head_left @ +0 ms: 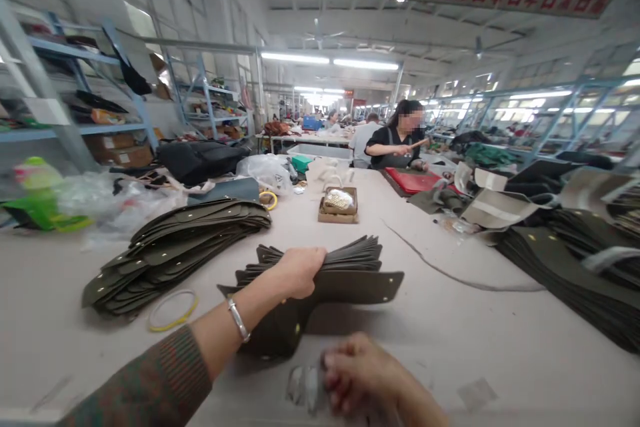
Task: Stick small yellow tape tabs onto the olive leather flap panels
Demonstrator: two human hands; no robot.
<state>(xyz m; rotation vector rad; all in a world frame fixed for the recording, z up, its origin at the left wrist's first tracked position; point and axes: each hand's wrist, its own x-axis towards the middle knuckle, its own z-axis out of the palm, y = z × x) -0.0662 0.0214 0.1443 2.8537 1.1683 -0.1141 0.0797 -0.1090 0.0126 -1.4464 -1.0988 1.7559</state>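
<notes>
My left hand [300, 272] is closed round a fanned stack of dark olive sheet pieces [357, 286] with rounded ends and small brass-coloured studs. One piece hangs down toward the table's near side. My right hand [363, 374], blurred, is low in front of the stack with its fingers curled in. Whatever they may pinch is too smeared to make out. Just left of those fingers lies a small clear and whitish object [303, 387], its kind unclear. A larger pile of similar olive pieces [175, 247] rests on the table to the left.
A yellow and white tape roll [173, 310] lies beside the left pile. Farther back stands a small cardboard box [339, 206] with gold-coloured bits in it. More olive pieces [565, 287] are heaped at right. A co-worker [397, 137] stands across the table by a red board [415, 180].
</notes>
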